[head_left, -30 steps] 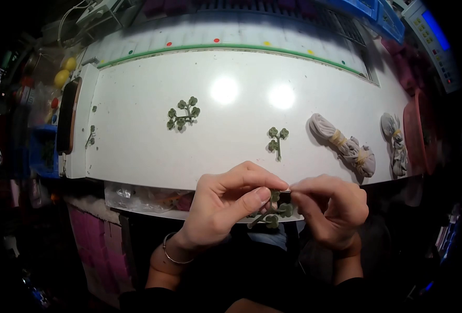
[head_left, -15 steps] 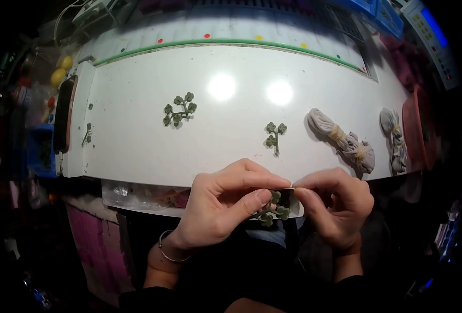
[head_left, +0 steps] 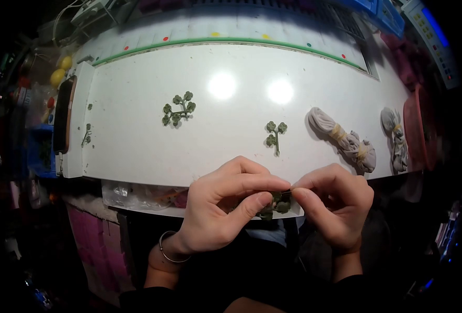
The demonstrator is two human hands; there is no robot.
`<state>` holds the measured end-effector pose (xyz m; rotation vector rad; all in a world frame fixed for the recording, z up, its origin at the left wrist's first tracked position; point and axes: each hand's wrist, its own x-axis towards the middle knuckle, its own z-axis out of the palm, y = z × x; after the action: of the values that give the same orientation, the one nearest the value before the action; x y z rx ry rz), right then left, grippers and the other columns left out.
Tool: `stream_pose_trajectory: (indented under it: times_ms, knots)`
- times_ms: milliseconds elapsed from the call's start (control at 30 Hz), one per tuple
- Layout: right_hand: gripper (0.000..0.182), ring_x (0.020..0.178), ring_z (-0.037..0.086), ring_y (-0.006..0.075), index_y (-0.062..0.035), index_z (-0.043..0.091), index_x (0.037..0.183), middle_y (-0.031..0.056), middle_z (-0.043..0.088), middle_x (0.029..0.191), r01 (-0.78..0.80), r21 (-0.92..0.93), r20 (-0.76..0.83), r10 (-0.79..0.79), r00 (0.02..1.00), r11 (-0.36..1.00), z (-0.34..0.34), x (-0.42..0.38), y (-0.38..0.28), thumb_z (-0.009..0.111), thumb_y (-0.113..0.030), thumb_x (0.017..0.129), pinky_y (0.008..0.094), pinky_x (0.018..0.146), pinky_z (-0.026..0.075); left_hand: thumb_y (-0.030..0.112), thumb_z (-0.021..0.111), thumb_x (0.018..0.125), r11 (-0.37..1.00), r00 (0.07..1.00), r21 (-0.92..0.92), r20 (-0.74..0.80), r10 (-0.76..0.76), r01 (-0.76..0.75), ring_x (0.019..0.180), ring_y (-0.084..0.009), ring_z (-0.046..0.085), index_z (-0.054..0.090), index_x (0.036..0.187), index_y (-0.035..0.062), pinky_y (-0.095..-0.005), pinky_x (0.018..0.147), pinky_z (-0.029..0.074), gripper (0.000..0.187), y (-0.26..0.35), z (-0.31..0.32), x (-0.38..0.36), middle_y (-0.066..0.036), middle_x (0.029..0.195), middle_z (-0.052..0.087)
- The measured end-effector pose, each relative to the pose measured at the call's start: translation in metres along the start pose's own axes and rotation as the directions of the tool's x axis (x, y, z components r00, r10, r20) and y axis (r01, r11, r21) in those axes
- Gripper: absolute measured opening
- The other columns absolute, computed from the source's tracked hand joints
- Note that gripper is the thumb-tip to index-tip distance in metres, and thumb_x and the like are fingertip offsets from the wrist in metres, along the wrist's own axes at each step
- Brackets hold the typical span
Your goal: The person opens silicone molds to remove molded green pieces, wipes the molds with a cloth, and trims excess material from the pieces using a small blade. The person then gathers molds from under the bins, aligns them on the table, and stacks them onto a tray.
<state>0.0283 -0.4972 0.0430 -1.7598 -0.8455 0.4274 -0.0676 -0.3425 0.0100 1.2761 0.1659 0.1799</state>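
At the table's front edge, my left hand (head_left: pixel 226 206), with a bracelet at the wrist, is closed around a green plastic sprig (head_left: pixel 281 207) whose leafy heads show below the fingers. My right hand (head_left: pixel 336 204) pinches something thin and small against the tip of my left index finger; what it is cannot be made out. Beyond the hands on the white table (head_left: pixel 231 141) lie a three-headed green sprig (head_left: pixel 276 136) and a larger green cluster (head_left: pixel 179 109).
Two rubber-banded grey cloth bundles (head_left: pixel 343 140) (head_left: pixel 395 138) and a pink basin (head_left: pixel 419 125) are at the right. A phone (head_left: pixel 64 115) stands at the left. Behind, a green-edged conveyor (head_left: pixel 231 40) carries coloured dots. A plastic bag (head_left: pixel 137 195) lies below the front edge.
The sprig in my left hand has tilted and moved slightly up, with less of it showing. The coloured dots on the conveyor have shifted. The fingertips remain together.
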Motion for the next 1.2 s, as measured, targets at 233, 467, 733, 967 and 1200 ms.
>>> stream_pose_trajectory:
  times_ms: [233, 467, 733, 967, 1200]
  knots:
    - [0.005, 0.048, 0.05, 0.0011, 0.0029, 0.06, 0.082, 0.0019, 0.059, 0.058, -0.009, 0.033, -0.03, 0.01, 1.0, 0.999, 0.0, -0.001, 0.003, 0.063, 0.003, 0.078, 0.0153, 0.041, 0.033, -0.006, 0.055, 0.08, 0.999, 1.0, -0.037, -0.016, -0.01, 0.01, 0.079, -0.0123, 0.056, 0.062, 0.099, -0.0069, -0.022, 0.071, 0.046, 0.02, 0.0, 0.005, 0.0, -0.011, 0.089, 0.057]
    - [0.004, 0.047, 0.049, 0.001, 0.0031, 0.06, 0.081, 0.0017, 0.058, 0.057, -0.022, 0.081, -0.024, 0.024, 0.999, 0.996, -0.001, -0.003, 0.004, 0.063, 0.004, 0.078, 0.0154, 0.04, 0.032, -0.001, 0.057, 0.081, 0.999, 0.999, -0.039, 0.011, -0.03, 0.03, 0.076, -0.0123, 0.056, 0.061, 0.099, -0.0075, -0.0223, 0.069, 0.046, 0.02, -0.003, 0.002, 0.002, -0.01, 0.088, 0.057]
    - [0.004, 0.047, 0.049, 0.0008, 0.0032, 0.061, 0.081, 0.0017, 0.058, 0.057, 0.004, 0.1, -0.054, 0.001, 0.999, 0.995, -0.002, -0.004, 0.007, 0.064, 0.004, 0.078, 0.0152, 0.041, 0.032, -0.002, 0.053, 0.087, 0.984, 0.984, -0.168, 0.176, -0.027, 0.057, 0.085, -0.0088, 0.053, 0.059, 0.109, -0.0043, -0.0207, 0.074, 0.046, 0.023, -0.007, -0.004, 0.003, -0.007, 0.094, 0.055]
    - [0.005, 0.047, 0.051, 0.0017, 0.0033, 0.061, 0.08, 0.0034, 0.06, 0.058, -0.014, 0.146, -0.019, 0.017, 1.0, 0.989, -0.004, -0.005, 0.005, 0.064, 0.004, 0.077, 0.015, 0.041, 0.033, -0.001, 0.054, 0.087, 0.947, 0.969, -0.295, 0.242, -0.054, 0.126, 0.084, -0.0094, 0.053, 0.057, 0.111, -0.0062, -0.0211, 0.074, 0.046, 0.025, -0.012, -0.003, 0.003, -0.008, 0.094, 0.055]
    - [0.004, 0.046, 0.051, 0.002, 0.0032, 0.061, 0.08, 0.0039, 0.061, 0.057, 0.044, 0.102, -0.021, -0.042, 0.999, 0.994, -0.005, -0.004, 0.003, 0.064, 0.004, 0.077, 0.0151, 0.041, 0.035, 0.009, 0.061, 0.083, 0.94, 0.982, -0.296, 0.136, -0.134, 0.169, 0.07, -0.0125, 0.055, 0.057, 0.104, -0.0128, -0.0222, 0.062, 0.047, 0.031, -0.006, 0.004, 0.005, -0.009, 0.081, 0.056]
